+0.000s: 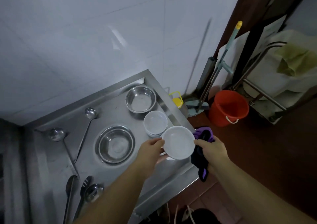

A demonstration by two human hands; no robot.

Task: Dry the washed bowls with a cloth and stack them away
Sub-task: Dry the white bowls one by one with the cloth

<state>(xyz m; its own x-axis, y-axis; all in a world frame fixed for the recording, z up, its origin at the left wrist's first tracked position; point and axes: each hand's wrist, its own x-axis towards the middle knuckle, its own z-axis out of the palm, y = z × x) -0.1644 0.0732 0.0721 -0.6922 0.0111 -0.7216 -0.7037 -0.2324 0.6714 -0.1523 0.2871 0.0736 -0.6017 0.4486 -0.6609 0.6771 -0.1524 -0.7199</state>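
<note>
Your left hand [151,149] holds the white bowl [178,142] by its left rim, up over the right edge of the steel table [60,155]. Your right hand [211,149] grips the purple cloth [204,136] against the bowl's right rim. A stack of white bowls [155,123] sits just behind, near two steel bowls [140,98].

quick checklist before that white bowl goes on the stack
1. Bowl held: left hand grips the rim of the white bowl; ok.
2. Cloth in hand: right hand holds the purple cloth against the bowl's other side; ok.
3. Bowl dry: cannot tell.
4. Stack of white bowls upright, mouth up, free to take another; ok.
5. Stack clear of the counter edge: sits close to it; not ok.
</note>
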